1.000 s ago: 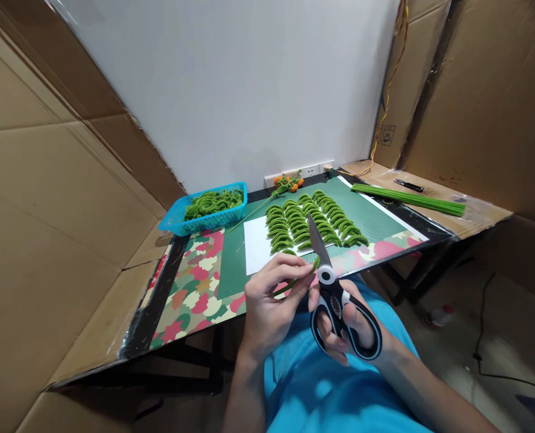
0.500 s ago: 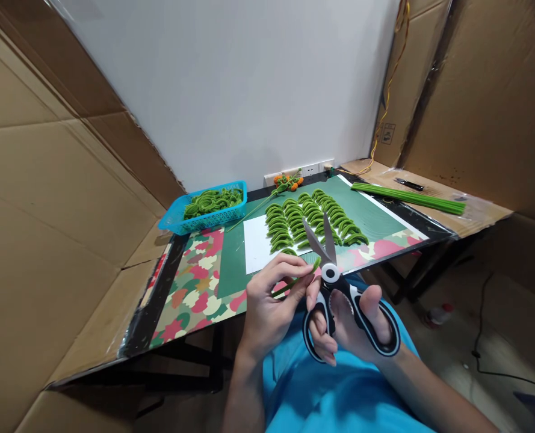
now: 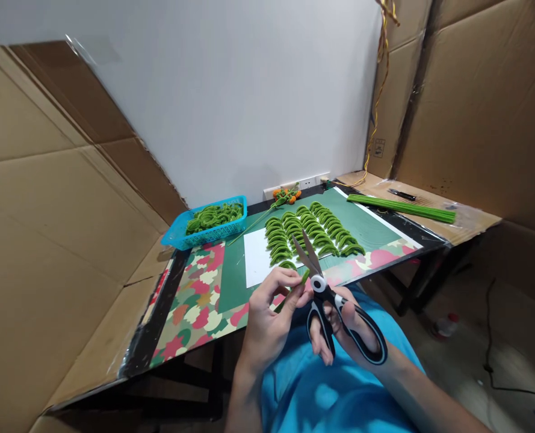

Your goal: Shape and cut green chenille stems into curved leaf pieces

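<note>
My left hand point(image 3: 267, 316) pinches a short green pipe cleaner point(image 3: 304, 277) between thumb and fingertips, its upper end poking out. My right hand point(image 3: 360, 328) has its thumb and fingers through the black-and-white handles of a pair of scissors point(image 3: 318, 284). The blades point up and away, slightly parted, just right of the pipe cleaner's tip. Whether they touch it I cannot tell. Beyond my hands, several columns of bent green pipe cleaner pieces point(image 3: 301, 231) lie on a white sheet point(image 3: 256, 261) over a green cutting mat point(image 3: 233, 270).
At the back left stands a blue basket point(image 3: 204, 236) full of curled green pieces. Orange flowers with a green stem point(image 3: 286, 195) lie against the wall. A bundle of straight green pipe cleaners point(image 3: 402, 208) and a black cutter knife point(image 3: 401, 194) are at the right.
The scissors have swung left toward the pipe cleaner, and their blades and handles are closer together. My left hand keeps its pinch. The whole view has shifted slightly.
</note>
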A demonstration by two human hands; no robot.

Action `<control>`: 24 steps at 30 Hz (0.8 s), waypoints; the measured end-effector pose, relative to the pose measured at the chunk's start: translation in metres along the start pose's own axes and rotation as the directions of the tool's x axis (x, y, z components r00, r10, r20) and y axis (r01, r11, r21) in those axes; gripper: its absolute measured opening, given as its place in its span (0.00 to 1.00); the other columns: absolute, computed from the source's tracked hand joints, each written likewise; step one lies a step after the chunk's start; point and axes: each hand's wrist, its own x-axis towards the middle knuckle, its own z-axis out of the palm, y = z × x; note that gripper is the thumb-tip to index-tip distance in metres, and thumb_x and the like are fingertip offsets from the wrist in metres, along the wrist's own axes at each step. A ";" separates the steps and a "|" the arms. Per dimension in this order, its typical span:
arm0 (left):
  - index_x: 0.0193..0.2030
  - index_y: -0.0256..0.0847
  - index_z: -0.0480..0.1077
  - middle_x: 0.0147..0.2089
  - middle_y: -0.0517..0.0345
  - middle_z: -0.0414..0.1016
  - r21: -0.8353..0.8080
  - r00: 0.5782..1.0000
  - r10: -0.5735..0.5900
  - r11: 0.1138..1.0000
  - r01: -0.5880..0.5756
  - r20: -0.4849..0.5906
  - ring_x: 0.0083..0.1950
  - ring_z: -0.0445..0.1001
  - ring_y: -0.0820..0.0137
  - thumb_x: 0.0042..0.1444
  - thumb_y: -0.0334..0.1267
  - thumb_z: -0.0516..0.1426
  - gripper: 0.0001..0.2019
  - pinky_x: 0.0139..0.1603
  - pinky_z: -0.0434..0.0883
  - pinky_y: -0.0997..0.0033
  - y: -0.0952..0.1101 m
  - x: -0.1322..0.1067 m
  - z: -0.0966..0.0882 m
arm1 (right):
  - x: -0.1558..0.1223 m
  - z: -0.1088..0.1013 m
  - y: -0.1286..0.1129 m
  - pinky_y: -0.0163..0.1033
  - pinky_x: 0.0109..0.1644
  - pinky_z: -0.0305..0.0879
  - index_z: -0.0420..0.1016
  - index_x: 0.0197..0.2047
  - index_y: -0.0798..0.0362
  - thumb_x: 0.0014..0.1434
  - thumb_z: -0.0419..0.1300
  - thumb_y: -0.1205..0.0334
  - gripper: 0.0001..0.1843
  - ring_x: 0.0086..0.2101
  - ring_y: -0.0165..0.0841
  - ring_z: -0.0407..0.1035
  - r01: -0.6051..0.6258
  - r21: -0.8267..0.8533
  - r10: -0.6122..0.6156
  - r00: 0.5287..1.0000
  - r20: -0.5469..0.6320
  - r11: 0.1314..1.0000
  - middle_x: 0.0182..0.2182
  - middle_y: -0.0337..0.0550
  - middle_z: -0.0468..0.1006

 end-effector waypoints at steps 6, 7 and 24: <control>0.45 0.42 0.76 0.45 0.56 0.78 0.077 0.999 -0.047 0.996 0.048 -0.012 0.48 0.80 0.71 0.69 0.43 0.61 0.07 0.48 0.78 0.77 0.000 0.004 0.003 | 0.006 0.005 0.002 0.39 0.39 0.70 0.75 0.52 0.55 0.72 0.53 0.30 0.33 0.31 0.34 0.68 0.004 0.084 -0.006 1.000 0.029 0.996 0.32 0.44 0.74; 0.45 0.42 0.76 0.45 0.56 0.77 0.079 0.999 -0.029 0.996 0.030 -0.015 0.48 0.80 0.71 0.69 0.42 0.61 0.07 0.48 0.79 0.77 0.000 0.005 0.004 | 0.007 0.005 0.003 0.40 0.41 0.70 0.74 0.53 0.55 0.72 0.53 0.30 0.34 0.32 0.34 0.67 -0.009 0.104 0.007 1.000 0.025 0.995 0.33 0.44 0.73; 0.46 0.42 0.74 0.42 0.60 0.75 0.070 0.993 -0.073 0.994 0.079 -0.092 0.41 0.78 0.78 0.69 0.44 0.61 0.08 0.42 0.76 0.85 0.005 0.006 0.007 | 0.007 -0.002 0.003 0.43 0.44 0.71 0.75 0.55 0.54 0.70 0.52 0.27 0.37 0.34 0.38 0.70 -0.066 0.207 0.027 0.982 0.186 0.976 0.32 0.45 0.75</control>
